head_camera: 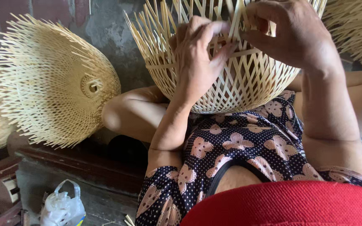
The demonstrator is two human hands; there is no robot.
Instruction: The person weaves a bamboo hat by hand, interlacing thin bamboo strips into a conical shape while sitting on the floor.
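Above the person's lap sits a half-woven bamboo basket (231,79), pale yellow, its thin flat strips crossed in an open diamond lattice, the rounded bottom resting toward the patterned dress (239,146). Loose strip ends fan upward and run out of the top edge of the view, so the rim is cut off. The left hand (197,58) is pressed against the weave, fingers pinching a strip. The right hand (285,33) grips strips just beside it, its fingertips partly hidden among them. At far left lies a finished woven bamboo piece (59,83) with bristling ends, and a plastic bag (63,207) lies below.
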